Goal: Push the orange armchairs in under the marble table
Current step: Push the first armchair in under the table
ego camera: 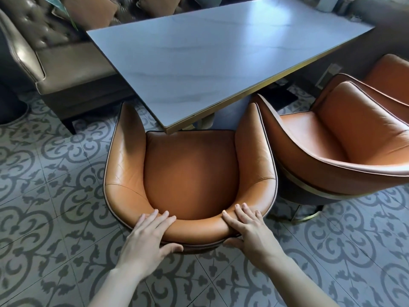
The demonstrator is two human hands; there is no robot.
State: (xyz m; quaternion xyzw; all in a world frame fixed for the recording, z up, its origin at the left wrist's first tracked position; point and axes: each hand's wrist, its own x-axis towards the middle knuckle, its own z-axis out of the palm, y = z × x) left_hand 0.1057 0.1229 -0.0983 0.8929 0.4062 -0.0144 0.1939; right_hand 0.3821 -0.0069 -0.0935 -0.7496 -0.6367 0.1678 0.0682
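Note:
An orange leather armchair (190,173) stands in front of me, its seat front just under the near corner of the marble table (210,63). My left hand (148,235) grips the top of its curved backrest on the left, fingers over the rim and thumb behind. My right hand (247,229) grips the backrest on the right the same way. A second orange armchair (336,138) stands to the right, turned at an angle beside the table's long edge, its arm touching the first chair.
A brown tufted leather sofa (55,60) with cushions runs along the table's left side. The table has a gold-trimmed edge and a dark base (285,96) below. Patterned grey tiles (55,196) cover the floor around both chairs.

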